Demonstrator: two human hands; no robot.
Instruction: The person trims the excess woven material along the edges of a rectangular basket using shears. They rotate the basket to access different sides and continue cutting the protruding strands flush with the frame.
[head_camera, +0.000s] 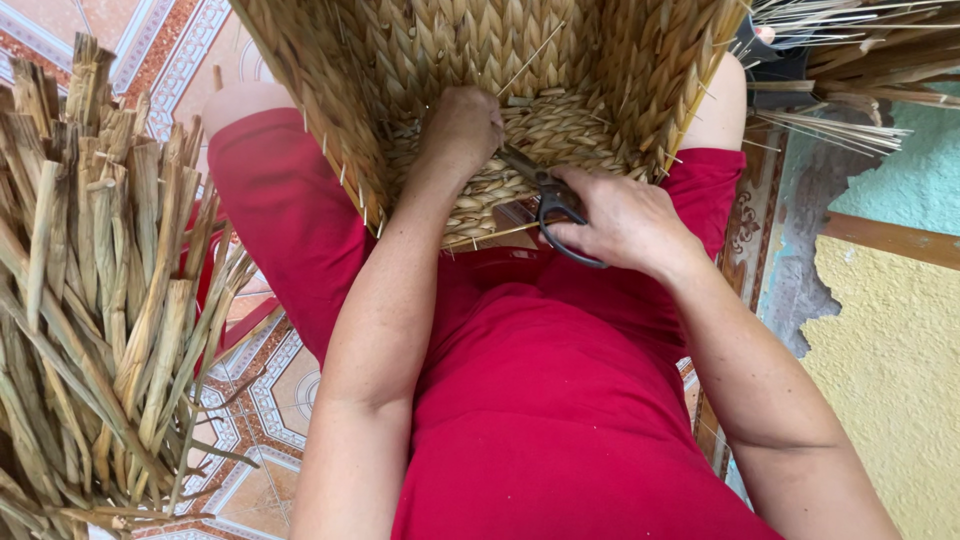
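Seated, red-clad lap (540, 400) filling the near middle, woven straw basket (480, 90) resting on the knees at the far middle, its opening turned toward the camera. Left hand (462, 128) reaching into the basket, grip curled into a loose fist and pressed against the braided bottom; cannot tell whether a strand is pinched under the fingers. Right hand (625, 222) just beside the basket's near rim, grip closed through the loops of dark scissors (545, 195), blades pointing left and far toward the left hand, tips touching the weave. Thin pale stalks sticking out of the basket wall here and there. Big bundle of dried reed leaves (100, 300) standing at left on the patterned tile floor (270, 400). More straw stalks (860, 60) at far right, near a rough yellow wall (900, 380).
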